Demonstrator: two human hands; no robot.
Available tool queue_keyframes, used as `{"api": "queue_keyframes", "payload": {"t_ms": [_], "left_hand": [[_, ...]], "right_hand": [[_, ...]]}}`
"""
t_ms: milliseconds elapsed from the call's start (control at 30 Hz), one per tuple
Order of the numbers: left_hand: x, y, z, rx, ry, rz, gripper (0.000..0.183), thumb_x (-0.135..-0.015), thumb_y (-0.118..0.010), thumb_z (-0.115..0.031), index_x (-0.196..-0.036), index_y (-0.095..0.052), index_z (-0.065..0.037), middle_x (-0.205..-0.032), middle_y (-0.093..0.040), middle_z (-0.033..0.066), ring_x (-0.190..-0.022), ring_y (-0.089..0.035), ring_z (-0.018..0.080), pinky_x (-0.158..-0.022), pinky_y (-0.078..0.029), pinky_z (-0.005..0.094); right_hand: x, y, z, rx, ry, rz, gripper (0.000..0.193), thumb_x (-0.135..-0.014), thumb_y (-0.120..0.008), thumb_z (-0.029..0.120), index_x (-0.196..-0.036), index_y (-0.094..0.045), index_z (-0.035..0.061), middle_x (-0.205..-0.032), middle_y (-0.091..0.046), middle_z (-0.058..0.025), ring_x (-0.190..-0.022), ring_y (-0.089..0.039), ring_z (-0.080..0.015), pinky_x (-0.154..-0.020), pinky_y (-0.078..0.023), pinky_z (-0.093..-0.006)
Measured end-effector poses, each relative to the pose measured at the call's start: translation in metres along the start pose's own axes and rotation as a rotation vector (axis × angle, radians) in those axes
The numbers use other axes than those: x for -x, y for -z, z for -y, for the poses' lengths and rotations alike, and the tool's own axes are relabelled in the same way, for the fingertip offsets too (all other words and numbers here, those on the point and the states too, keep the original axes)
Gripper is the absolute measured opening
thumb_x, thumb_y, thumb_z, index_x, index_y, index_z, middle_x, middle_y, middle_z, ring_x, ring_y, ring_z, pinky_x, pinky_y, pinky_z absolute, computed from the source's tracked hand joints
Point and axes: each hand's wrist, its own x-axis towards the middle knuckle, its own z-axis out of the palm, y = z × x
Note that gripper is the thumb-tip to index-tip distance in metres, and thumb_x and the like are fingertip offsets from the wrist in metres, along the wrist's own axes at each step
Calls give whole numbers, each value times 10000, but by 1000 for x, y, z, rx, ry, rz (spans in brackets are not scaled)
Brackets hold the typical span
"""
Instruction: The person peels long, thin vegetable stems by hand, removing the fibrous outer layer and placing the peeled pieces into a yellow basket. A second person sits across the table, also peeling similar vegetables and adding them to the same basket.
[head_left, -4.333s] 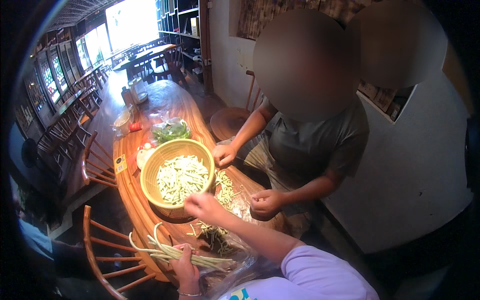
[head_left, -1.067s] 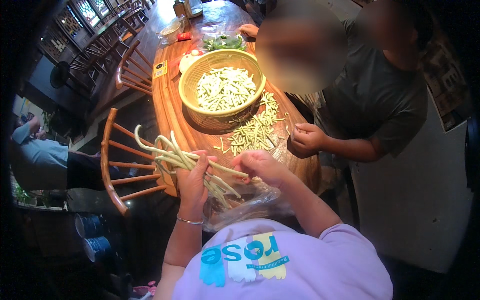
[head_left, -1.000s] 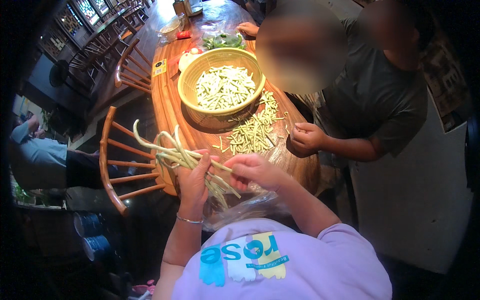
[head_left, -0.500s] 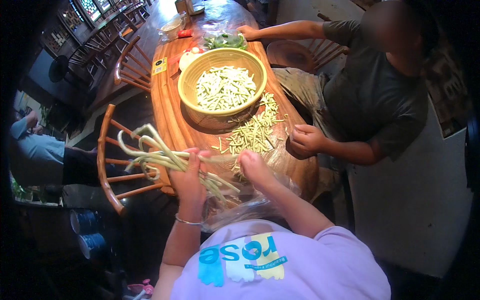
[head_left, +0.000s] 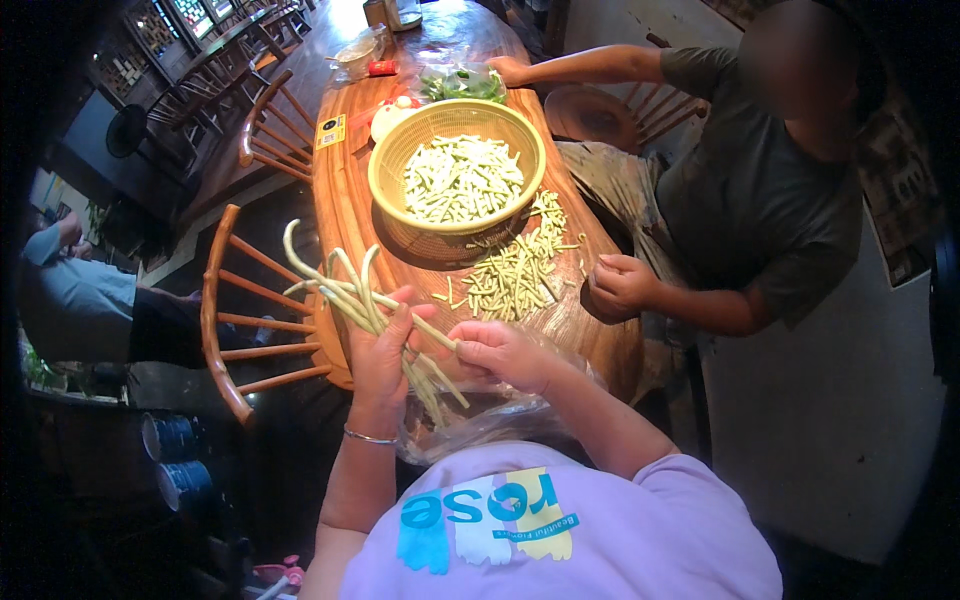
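Observation:
My left hand point(head_left: 380, 350) is closed around a bunch of long green beans point(head_left: 350, 290). Their curved ends stick up to the left, and the other ends hang below the palm. My right hand point(head_left: 502, 354) pinches the end of one bean that reaches across from the bunch. Just beyond it, a heap of short bean pieces point(head_left: 512, 278) lies on the wooden table point(head_left: 350, 195). A yellow plastic basket point(head_left: 380, 200) behind the heap holds many cut bean pieces point(head_left: 462, 180). Below my hands, a clear plastic bag point(head_left: 480, 412) lies at the table's near edge.
Across the right side sits a person in a dark shirt point(head_left: 760, 210), one hand point(head_left: 618, 285) by the heap, the other at a bag of green vegetables point(head_left: 462, 82). A wooden chair point(head_left: 225, 310) stands at left. A red item point(head_left: 382, 68) lies at the back.
My right hand, blurred before, has moved slightly left and down, closer to my left hand. The upper ends of the beans have swung and spread differently. The co-worker's hands stay in place.

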Motion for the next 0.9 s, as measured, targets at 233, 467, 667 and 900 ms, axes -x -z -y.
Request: {"api": "queue_keyframes", "payload": {"t_ms": [233, 467, 667, 900], "left_hand": [[-5, -2, 5, 86, -198, -73, 171, -863, -483, -125, -983, -453, -6, -772, -597, 157, -482, -447, 70, -411, -358, 168], [-2, 2, -7, 105, -50, -5, 117, -853, -490, -82, -931, -469, 3, -798, -601, 175, -499, -459, 73, -435, -371, 164], [-5, 3, 11, 92, 52, 17, 216, -846, -508, -94, -1028, -460, 11, -820, -594, 157, -520, -480, 79, -453, -401, 169], [-3, -4, 14, 195, -79, -23, 169, -844, -512, -94, -972, -463, 7, -806, -600, 170, -525, -459, 85, -457, -374, 174]], "right_hand": [[-32, 33, -61, 84, 31, -595, 158, -820, -389, 157, -710, -472, 78, -507, -380, 48, -415, -328, -60, -382, -253, -218], [-23, 23, -31, -279, -52, -365, 131, -848, -418, 139, -817, -497, 39, -662, -548, -55, -510, -496, -109, -436, -393, -212], [-13, 2, -8, -43, 54, -60, 159, -845, -427, 163, -835, -523, 37, -561, -434, 22, -457, -369, -56, -405, -262, -188], [-36, 36, -54, -18, -37, -708, 137, -794, -424, 148, -712, -495, 64, -513, -409, 14, -400, -345, -74, -361, -252, -220]]}}
